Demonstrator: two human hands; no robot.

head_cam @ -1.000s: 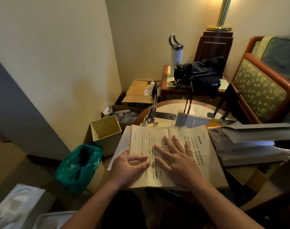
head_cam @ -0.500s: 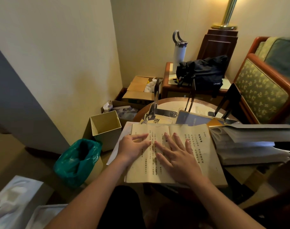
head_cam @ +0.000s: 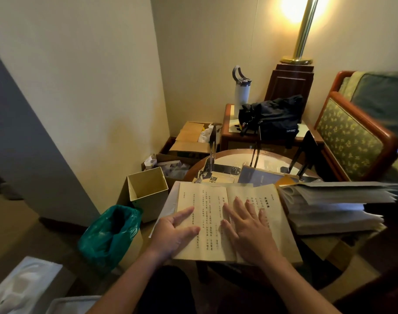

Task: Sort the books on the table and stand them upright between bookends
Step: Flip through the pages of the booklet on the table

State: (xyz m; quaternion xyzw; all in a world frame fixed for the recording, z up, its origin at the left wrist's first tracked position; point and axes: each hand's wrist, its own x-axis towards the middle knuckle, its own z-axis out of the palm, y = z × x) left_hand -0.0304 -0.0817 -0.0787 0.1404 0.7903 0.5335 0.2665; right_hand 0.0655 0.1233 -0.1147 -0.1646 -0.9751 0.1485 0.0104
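Not much worn up top: the left forearm [head_cam: 125,284] and right forearm [head_cam: 297,286] are shown bare down to the left hand [head_cam: 173,232] and right hand [head_cam: 250,230]. Nails are kept short. A dark garment [head_cam: 166,291] is glimpsed between them, type can't be told.

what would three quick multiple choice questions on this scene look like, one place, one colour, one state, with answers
1. The white water bottle stands: A on the armchair; B on the side table beside the black bag; C on the floor.
2. The plastic bag low on the left is: A red; B black; C green.
3. The yellowed book is: A shut; B open and lying flat; C standing upright.
Answers: 1 B, it stands on the wooden top next to the bag. 2 C, its plastic is green. 3 B, the left hand and right hand rest on its open pages.
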